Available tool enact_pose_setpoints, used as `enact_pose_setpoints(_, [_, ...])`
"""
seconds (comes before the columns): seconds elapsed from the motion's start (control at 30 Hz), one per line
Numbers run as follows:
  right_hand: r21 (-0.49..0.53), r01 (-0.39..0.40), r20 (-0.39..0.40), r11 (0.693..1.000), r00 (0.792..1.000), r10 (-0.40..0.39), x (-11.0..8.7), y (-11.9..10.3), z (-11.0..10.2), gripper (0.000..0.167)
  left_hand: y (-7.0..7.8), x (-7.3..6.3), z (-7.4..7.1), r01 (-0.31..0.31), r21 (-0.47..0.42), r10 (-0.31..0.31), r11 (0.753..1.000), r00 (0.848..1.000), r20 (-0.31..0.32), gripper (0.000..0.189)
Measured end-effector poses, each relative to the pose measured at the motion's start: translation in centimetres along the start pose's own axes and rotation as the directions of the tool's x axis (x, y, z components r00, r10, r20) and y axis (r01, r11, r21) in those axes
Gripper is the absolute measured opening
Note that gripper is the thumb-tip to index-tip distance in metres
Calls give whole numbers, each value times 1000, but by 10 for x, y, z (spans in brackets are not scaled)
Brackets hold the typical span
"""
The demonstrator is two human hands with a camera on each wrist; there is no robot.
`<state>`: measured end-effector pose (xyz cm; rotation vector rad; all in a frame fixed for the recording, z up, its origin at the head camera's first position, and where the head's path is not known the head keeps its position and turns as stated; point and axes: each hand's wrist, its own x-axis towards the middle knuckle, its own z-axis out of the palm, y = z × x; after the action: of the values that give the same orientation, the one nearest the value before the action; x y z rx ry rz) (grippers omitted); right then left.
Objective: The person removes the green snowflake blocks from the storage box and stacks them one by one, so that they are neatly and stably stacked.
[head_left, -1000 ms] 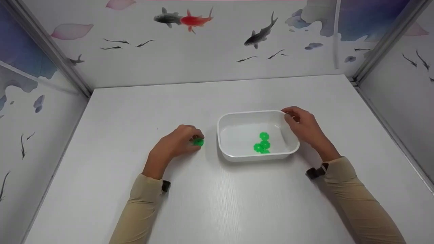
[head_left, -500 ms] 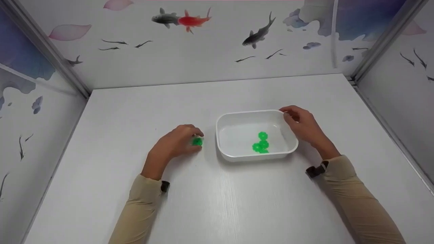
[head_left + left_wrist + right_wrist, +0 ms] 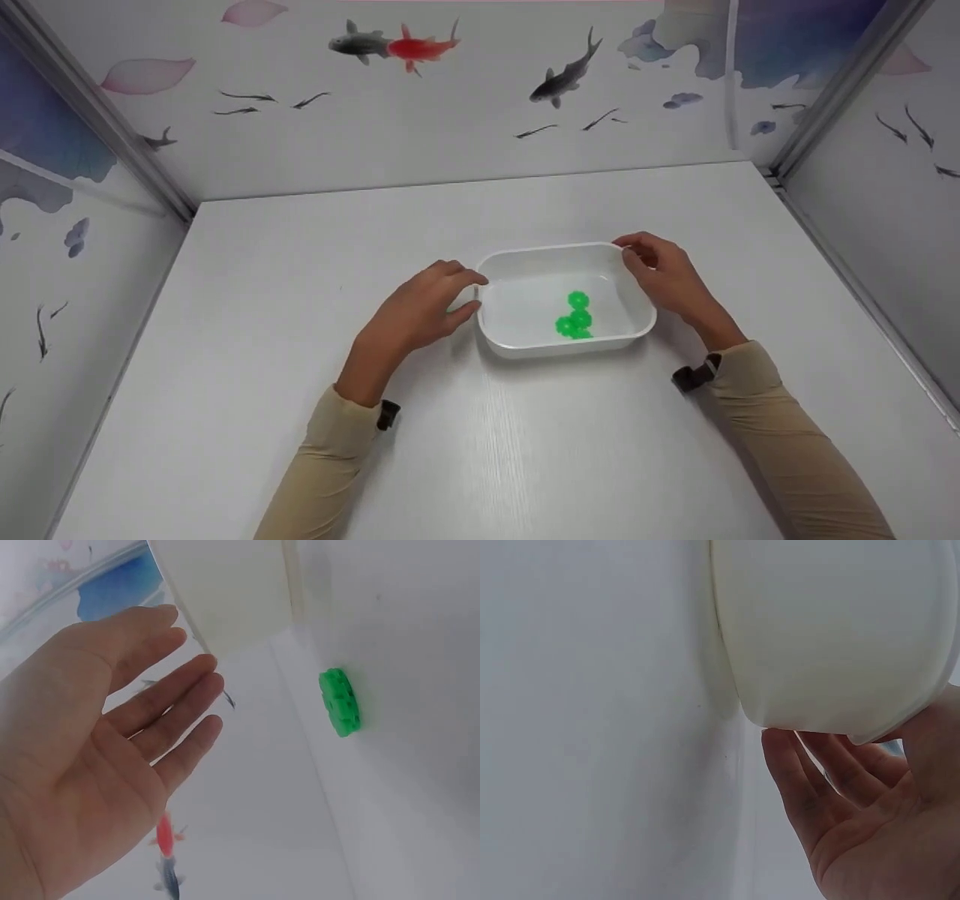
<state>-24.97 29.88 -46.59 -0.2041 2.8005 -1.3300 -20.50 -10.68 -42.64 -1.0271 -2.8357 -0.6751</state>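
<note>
A white rectangular plastic basin (image 3: 517, 346) with rounded corners stands on the table, several green flower-shaped plastic discs (image 3: 578, 300) lying in it. My right hand (image 3: 670, 279) grips its far right corner, thumb over the rim and fingers against the outside wall, as the right wrist view also shows. My left hand (image 3: 420, 304) is at the left rim, fingers loosely bent and thumb apart, holding nothing; whether the fingertips touch the rim is unclear. In the left wrist view, a green notched piece (image 3: 340, 702), seemingly stacked discs, rests on the table below that hand; the hand hides it in the head view.
The white tabletop (image 3: 480, 450) is bounded by a back wall (image 3: 450, 135) and side walls printed with fish and petals. Metal posts stand at the two back corners. Black bands (image 3: 697, 375) are on both wrists.
My left hand has let go of the green piece and moved right and slightly away, up to the basin's left rim. The right hand keeps its grip on the basin.
</note>
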Motion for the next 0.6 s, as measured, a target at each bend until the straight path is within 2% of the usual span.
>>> enact_pose_setpoints(0.1, [8,-9,-2,1000,1000,9,-1,-2,0,40,4,4,1,-13,28,14,1000,999,-35,31])
enact_pose_setpoints(0.2, [5,-8,-7,1000,1000,8,-1,-3,0,41,9,7,3,-19,17,20,1000,999,-48,29])
enact_pose_setpoints(0.5, [-25,4,-33,1000,999,-5,0,-1,4,39,28,22,16,-81,-50,82,995,997,0,27])
enact_pose_setpoints(0.6, [-28,14,-36,1000,999,-15,1,0,5,38,35,29,21,-84,-61,86,995,996,18,28])
